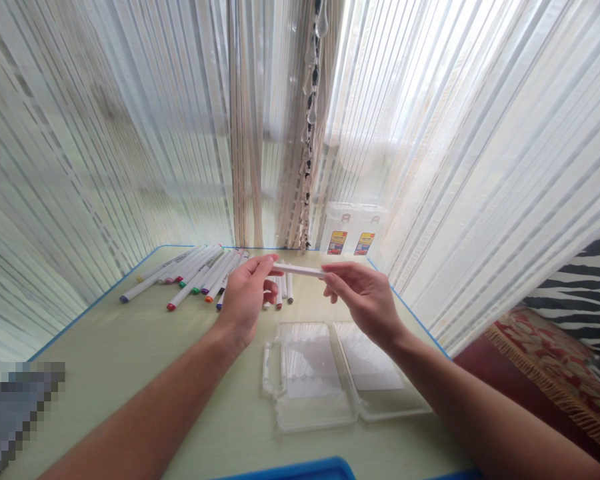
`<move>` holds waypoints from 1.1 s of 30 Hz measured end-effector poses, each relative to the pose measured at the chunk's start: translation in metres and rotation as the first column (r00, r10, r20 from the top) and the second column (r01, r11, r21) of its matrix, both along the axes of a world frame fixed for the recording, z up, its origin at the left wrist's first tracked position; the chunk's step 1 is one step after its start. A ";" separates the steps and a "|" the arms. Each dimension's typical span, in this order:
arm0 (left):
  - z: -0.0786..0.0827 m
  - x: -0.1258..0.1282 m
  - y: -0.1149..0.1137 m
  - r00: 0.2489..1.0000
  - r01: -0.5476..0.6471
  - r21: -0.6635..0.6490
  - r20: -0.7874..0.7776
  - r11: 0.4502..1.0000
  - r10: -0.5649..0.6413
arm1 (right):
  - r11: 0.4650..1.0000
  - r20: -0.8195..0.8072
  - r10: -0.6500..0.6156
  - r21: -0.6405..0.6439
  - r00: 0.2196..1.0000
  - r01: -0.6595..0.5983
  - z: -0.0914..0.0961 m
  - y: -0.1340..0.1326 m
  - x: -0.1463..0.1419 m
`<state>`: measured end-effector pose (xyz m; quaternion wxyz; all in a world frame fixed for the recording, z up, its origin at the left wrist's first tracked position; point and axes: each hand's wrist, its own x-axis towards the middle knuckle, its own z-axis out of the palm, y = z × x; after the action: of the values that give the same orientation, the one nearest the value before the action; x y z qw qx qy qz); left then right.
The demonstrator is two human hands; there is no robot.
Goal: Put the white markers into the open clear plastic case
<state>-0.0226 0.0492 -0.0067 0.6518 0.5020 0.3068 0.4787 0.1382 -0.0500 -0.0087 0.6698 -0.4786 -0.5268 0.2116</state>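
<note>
Between my two hands a white marker (300, 270) is held level above the table. My left hand (250, 290) pinches its left end with thumb and fingers. The right end sits in the fingertips of my right hand (363, 293). Behind and left of my left hand lies a loose pile of white markers (195, 273) with coloured ends. Several more markers (285, 287) lie side by side behind the held one, partly hidden by my left hand. Below my hands a clear plastic case (317, 410) lies opened flat.
Two clear cases with labels (350, 230) stand at the table's back edge against the string curtain (190, 133). A blue-rimmed object (300, 470) shows at the front edge. A pixelated patch covers the lower left. At right is a patterned fringed cloth (545, 360).
</note>
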 end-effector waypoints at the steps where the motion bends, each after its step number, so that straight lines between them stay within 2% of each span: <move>1: 0.000 0.000 0.000 1.000 -0.005 -0.004 -0.003 1.000 0.005 | 1.000 0.042 -0.020 0.016 0.999 0.019 0.000 -0.001 -0.002; 7: -0.001 0.002 -0.001 1.000 0.010 -0.049 -0.011 0.999 -0.011 | 0.996 0.160 -0.047 0.089 0.986 0.033 -0.002 -0.007 -0.007; 13: -0.002 0.003 -0.007 0.982 0.149 -0.135 -0.099 0.980 -0.163 | 0.982 0.193 -0.078 0.181 0.978 0.043 -0.001 -0.011 -0.011; 17: -0.003 0.004 -0.011 0.956 0.245 -0.153 -0.125 0.957 -0.265 | 0.971 0.280 -0.090 0.237 0.956 0.022 0.004 -0.017 -0.015; 26: 0.001 0.004 -0.020 0.856 0.439 -0.176 -0.217 0.881 -0.469 | 0.942 0.432 -0.107 0.332 0.896 -0.047 0.014 -0.030 -0.023; 30: 0.002 0.003 -0.022 0.799 0.526 -0.170 -0.237 0.833 -0.553 | 0.936 0.448 -0.110 0.347 0.887 -0.059 0.018 -0.033 -0.026; 33: 0.001 0.003 -0.022 0.779 0.553 -0.160 -0.249 0.818 -0.575 | 0.936 0.454 -0.118 0.348 0.883 -0.054 0.019 -0.034 -0.028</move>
<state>-0.0201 0.0267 -0.0060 0.7325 0.6088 0.2517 0.1716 0.1103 -0.0838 0.0102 0.6010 -0.3966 -0.6937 -0.0185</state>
